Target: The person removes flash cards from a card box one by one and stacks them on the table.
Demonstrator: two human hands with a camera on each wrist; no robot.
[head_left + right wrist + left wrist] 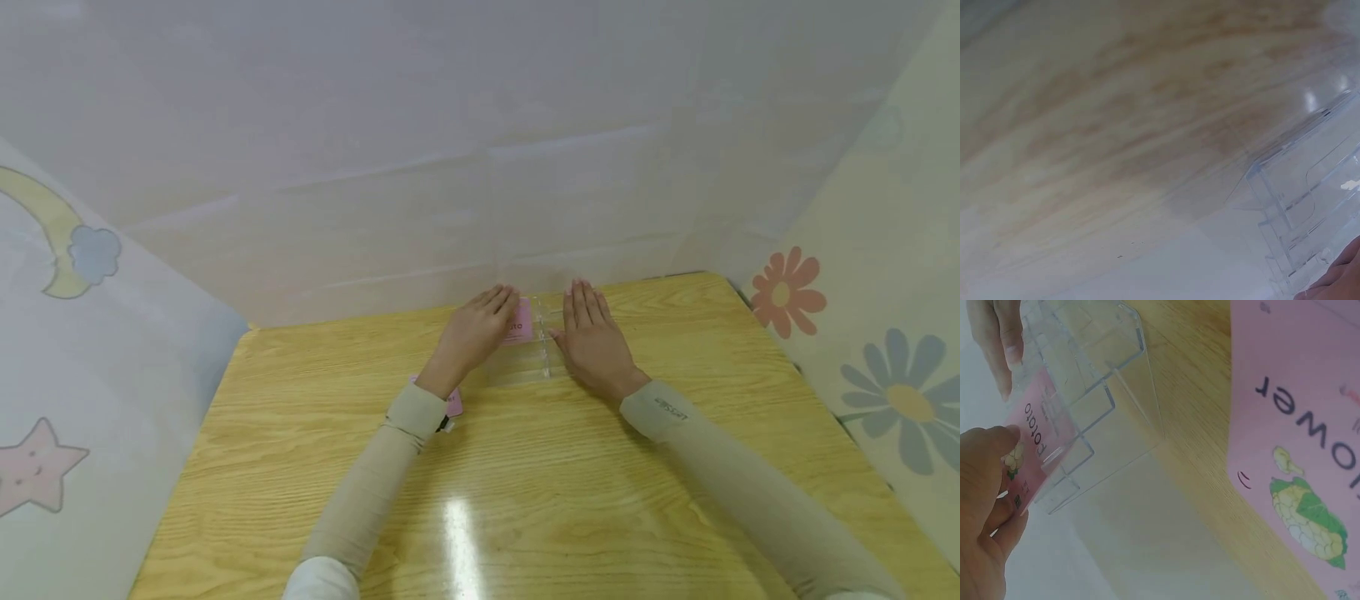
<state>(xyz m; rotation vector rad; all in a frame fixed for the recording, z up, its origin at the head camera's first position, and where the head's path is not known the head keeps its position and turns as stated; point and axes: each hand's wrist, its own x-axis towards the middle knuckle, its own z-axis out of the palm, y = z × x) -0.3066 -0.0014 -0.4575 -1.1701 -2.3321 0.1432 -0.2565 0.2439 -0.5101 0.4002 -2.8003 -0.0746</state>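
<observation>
A clear plastic tiered holder (517, 367) stands near the table's back edge. My left hand (476, 329) pinches the left side of a pink card (519, 323) lettered "otato" at the holder's upper tier. In the left wrist view, the thumb lies on the card's printed face (1038, 434), with fingers behind. My right hand (596, 346) rests along the right side of the holder, its fingers straight. Only some of its fingers (1338, 278) show in the right wrist view. A second pink card (454, 403) lies on the table, partly hidden beneath my left wrist.
The second card shows a cauliflower drawing (1310, 519) and letters ending in "lower". A pale wall sheet (375, 225) rises right behind the wooden table (570, 500). Printed side panels with a star (37, 467) and flowers (787, 292) flank it.
</observation>
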